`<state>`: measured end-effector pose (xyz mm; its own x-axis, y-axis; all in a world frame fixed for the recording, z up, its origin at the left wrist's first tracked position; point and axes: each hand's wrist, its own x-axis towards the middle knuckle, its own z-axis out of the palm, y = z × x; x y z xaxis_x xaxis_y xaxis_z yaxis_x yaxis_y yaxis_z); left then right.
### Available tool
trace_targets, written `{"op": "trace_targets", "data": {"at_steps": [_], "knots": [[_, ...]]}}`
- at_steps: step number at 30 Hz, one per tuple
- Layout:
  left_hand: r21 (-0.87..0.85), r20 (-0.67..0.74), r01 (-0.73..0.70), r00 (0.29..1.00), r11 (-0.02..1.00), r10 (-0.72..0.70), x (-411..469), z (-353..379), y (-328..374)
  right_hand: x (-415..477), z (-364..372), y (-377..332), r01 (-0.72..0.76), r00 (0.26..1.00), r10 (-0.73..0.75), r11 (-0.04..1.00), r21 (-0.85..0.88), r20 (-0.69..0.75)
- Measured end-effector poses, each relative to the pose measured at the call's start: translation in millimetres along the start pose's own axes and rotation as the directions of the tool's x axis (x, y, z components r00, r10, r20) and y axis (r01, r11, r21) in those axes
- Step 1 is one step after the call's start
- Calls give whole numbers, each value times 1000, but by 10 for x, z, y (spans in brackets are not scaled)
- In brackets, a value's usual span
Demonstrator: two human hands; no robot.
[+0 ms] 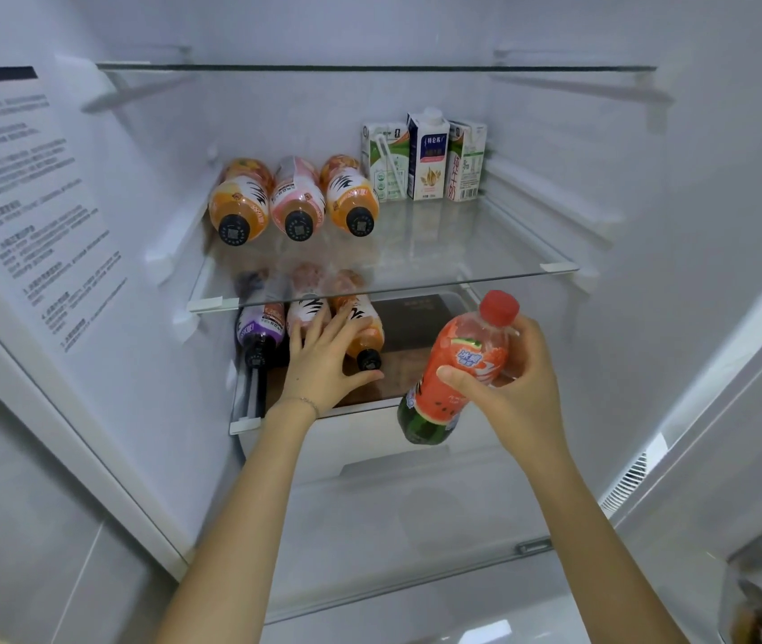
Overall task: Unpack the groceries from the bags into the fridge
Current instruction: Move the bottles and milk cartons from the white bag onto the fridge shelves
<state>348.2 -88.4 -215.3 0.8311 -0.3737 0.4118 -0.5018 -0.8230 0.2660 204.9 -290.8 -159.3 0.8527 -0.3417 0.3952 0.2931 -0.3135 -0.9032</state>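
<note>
The right hand (518, 388) had its grip curled round the middle of the watermelon soda bottle (458, 364), tilted just before the lower shelf (409, 369). It looked full, so probably weighty, rigid and slick, and a mid-body hold suited it. The left hand (328, 360) lay flat-fingered on an orange bottle (367, 339).

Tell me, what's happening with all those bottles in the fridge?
A person is stocking the fridge. Their right hand grips a red watermelon drink bottle in front of the lower level. Their left hand rests, fingers spread, on the lower bottles lying there. On the glass shelf above, three juice bottles lie side by side beside three standing drink cartons.
</note>
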Motion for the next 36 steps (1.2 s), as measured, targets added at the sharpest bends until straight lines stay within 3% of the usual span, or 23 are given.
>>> {"op": "trace_targets", "data": {"at_steps": [7, 16, 26, 30, 36], "knots": [[15, -55, 113, 992, 993, -112, 90, 4, -62, 98, 21, -37, 49, 995, -47, 998, 29, -83], [83, -102, 173, 981, 981, -164, 140, 1, 20, 108, 256, 111, 96, 994, -94, 994, 41, -53], [50, -58, 158, 986, 986, -155, 139, 37, -35, 461, 438, 446, -49, 995, 54, 997, 61, -85], [41, -2, 153, 988, 987, -154, 148, -13, -34, 524, 409, 514, -36, 992, 40, 998, 42, -121], [119, 29, 17, 999, 993, -21, 261, -127, -25, 476, 528, 662, 64, 992, -54, 994, 85, -114]]}}
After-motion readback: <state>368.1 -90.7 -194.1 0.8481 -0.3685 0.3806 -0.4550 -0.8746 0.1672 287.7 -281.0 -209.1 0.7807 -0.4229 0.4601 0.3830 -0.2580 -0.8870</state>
